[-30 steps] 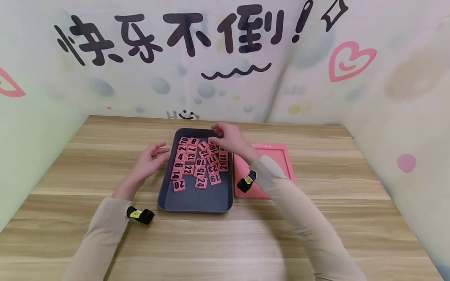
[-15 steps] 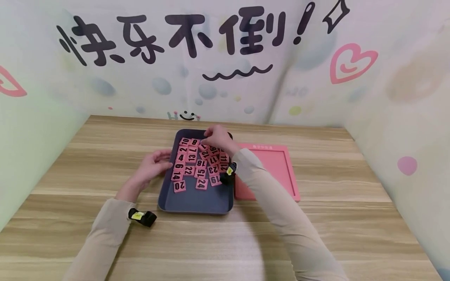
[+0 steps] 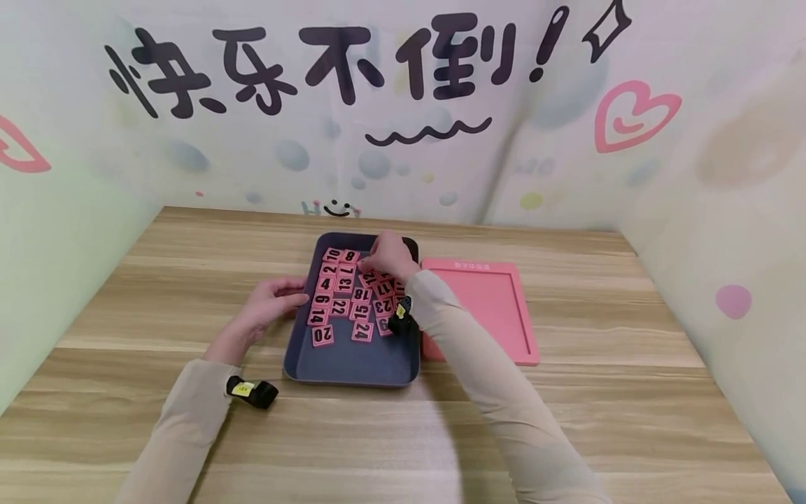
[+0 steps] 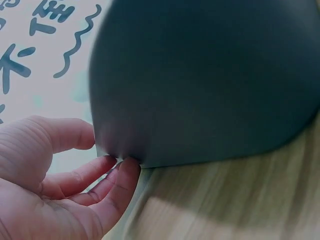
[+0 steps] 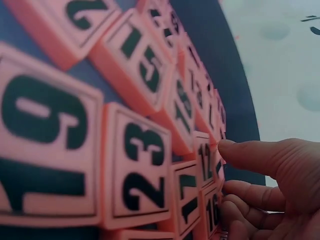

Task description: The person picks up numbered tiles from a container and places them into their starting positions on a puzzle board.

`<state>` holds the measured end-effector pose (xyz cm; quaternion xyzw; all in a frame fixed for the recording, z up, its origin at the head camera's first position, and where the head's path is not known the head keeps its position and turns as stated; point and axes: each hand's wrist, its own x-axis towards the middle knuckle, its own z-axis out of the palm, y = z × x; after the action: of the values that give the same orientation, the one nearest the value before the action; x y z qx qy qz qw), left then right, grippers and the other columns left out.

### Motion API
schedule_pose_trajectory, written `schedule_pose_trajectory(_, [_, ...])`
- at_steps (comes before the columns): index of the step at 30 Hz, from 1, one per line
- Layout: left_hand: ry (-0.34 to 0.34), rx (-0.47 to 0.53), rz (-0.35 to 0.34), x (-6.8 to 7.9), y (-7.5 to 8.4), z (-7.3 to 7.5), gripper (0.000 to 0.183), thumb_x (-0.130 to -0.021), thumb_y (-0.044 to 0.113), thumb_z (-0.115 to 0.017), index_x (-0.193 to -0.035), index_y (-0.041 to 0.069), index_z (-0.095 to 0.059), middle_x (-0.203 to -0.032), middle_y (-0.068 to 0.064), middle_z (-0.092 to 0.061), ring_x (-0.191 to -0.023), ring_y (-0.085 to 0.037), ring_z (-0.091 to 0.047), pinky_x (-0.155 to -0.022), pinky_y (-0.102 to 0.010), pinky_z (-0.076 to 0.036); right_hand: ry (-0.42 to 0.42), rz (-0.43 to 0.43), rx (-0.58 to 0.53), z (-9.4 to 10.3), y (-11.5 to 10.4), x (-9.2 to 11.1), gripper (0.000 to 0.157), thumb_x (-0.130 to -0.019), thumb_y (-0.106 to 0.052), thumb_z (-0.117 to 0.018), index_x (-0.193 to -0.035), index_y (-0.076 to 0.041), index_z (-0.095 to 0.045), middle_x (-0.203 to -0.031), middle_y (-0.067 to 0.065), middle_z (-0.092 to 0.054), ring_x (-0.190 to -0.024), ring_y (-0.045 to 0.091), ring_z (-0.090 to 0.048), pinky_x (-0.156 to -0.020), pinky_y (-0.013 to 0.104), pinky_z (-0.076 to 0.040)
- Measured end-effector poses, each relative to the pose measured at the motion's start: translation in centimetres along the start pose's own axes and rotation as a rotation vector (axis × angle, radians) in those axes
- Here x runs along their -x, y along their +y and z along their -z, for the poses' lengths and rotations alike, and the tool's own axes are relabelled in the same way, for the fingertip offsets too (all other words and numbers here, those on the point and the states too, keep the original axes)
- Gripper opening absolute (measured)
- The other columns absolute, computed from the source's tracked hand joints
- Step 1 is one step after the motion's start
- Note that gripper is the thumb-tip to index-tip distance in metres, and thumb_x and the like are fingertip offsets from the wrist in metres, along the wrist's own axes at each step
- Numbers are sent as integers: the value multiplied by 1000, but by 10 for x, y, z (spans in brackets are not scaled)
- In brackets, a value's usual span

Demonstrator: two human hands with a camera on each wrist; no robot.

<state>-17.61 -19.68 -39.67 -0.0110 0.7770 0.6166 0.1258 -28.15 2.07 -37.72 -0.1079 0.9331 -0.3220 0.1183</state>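
Pink number tiles point(image 3: 324, 283) lie loosely grouped in a dark grey tray point(image 3: 352, 364), toward its far part. My right hand point(image 3: 392, 255) reaches over the tray's far right part, thumb and fingertips at a pink tile, apparently the 1, which they pinch. In the right wrist view the thumb point(image 5: 250, 152) meets that tile's edge beside the 12 tile point(image 5: 204, 157); curled fingers partly hide its other side. At the tray's left side, my left hand point(image 3: 267, 306) rests its fingertips against the outer wall point(image 4: 190, 110), thumb and fingers loosely bent.
A pink square frame board point(image 3: 488, 308) with a raised rim lies just right of the tray, partly covered by my right sleeve. Wood-grain table point(image 3: 352, 448) surrounds both. A printed wall cloth point(image 3: 252, 154) rises behind the table's far edge.
My right hand has come down and left onto the tiles, its fingertips now at one of them. My left hand has moved slightly right to touch the tray's side.
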Motion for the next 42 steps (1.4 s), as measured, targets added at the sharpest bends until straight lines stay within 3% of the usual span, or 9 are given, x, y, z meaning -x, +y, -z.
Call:
schedule_pose_trajectory(5, [-1,14,20,1,-2,1,42,-91,4,-57,-127,-15,-46,-117,-22,-57,-84,-5,-58,-75,-21,-51,8,-27,81,-5,0,-2,51,-76,-25,-79,-45,-12,-40,-43,-4,-27,-37,9,-24,-40,23,-24])
schedule_pose_trajectory(15, [1,16,24,1,-3,2,42,-91,5,-57,-127,-14,-46,-118,-23,-56,-84,-5,-58,-75,-21,-51,-15,-17,180,-6,-5,-3,48,-79,-26,-75,-48,-13,-41,-44,-4,-30,-39,10,-29,-42,23,-28])
schedule_pose_trajectory(21, [2,13,21,2,-3,1,42,-91,6,-58,-127,-14,-46,-119,-23,-55,-85,-5,-58,-76,-21,-51,-14,65,226,-1,-8,2,50,-81,-29,-73,-47,-15,-39,-43,-5,-30,-37,9,-30,-40,21,-23])
schedule_pose_trajectory(25, [4,21,15,2,-4,2,42,-91,6,-57,-127,-14,-46,-118,-23,-56,-85,-4,-58,-76,-21,-51,-27,168,204,10,-13,8,46,-82,-25,-72,-51,-13,-41,-46,-4,-30,-41,9,-27,-43,22,-23])
schedule_pose_trajectory(31, [6,19,1,3,-4,2,42,-91,5,-57,-127,-15,-46,-120,-25,-55,-84,-3,-58,-76,-20,-51,-46,299,131,27,-13,20,16,-80,-13,-72,-84,-2,-61,-71,3,-51,-63,15,-45,-58,25,-38])
schedule_pose_trajectory(35, [10,11,-1,3,-4,2,42,-91,6,-57,-127,-14,-46,-121,-27,-54,-84,-3,-58,-76,-19,-51,-44,359,83,36,-6,27,20,-79,-10,-72,-94,-2,-62,-81,7,-58,-71,18,-50,-62,26,-43])
schedule_pose_trajectory(42, [13,-7,6,3,-4,1,42,-91,7,-58,-127,-13,-47,-124,-28,-52,-85,-3,-58,-76,-19,-50,-12,461,13,54,19,42,20,-78,-8,-70,-95,-2,-63,-78,7,-56,-68,18,-51,-60,27,-43])
